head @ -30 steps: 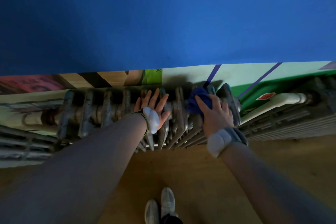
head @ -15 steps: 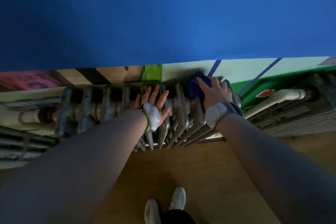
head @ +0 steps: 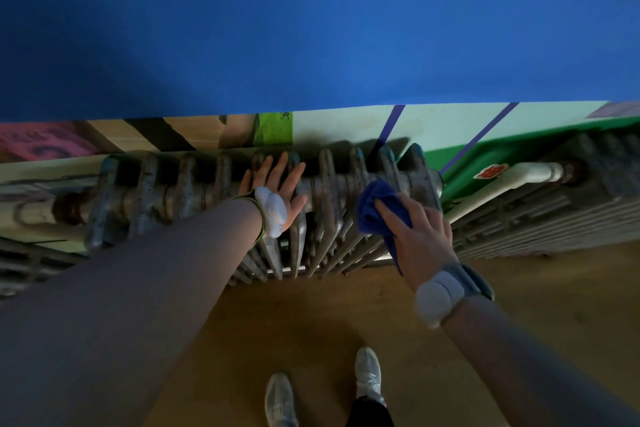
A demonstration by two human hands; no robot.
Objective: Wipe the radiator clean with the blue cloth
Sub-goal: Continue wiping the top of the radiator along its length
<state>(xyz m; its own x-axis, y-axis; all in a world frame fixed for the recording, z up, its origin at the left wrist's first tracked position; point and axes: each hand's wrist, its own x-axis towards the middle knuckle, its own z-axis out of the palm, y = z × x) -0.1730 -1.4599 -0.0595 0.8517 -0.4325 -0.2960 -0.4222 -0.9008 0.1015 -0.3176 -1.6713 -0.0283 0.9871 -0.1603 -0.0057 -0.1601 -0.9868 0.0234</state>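
Wall (head: 311,28), deep blue, filling the far half of the view; painted band of colours along its foot. Wooden floor (head: 311,315) near, with two pale shoes (head: 369,374) at the bottom edge.

Radiator (head: 194,191): old ribbed cast iron, paint chipped and rusty, set against the wall's foot, running left to right across the middle. White pipe (head: 519,173) leaving its right end toward a second finned unit, far right.

Left hand (head: 277,184): flat, fingers straight and spread, resting on the radiator's top near the centre. Holding nothing; likely bracing.

Right hand (head: 415,236): grip closed round the blue cloth (head: 375,208), fingers curled over it, cloth bunched and pressed against the upper front of the ribs toward the right end. Loose tail hanging below the palm.

Risks, as judged: bunched cloth riding only over the rib crests, leaving the gaps between ribs dirty. Hanging tail apt to snag on a rib edge or flaking paint and drag out of the grip. Rough, rusty edges could scrape bare knuckles if pushed deep between ribs. Leftward ribs probably unwiped yet; cannot tell for sure.
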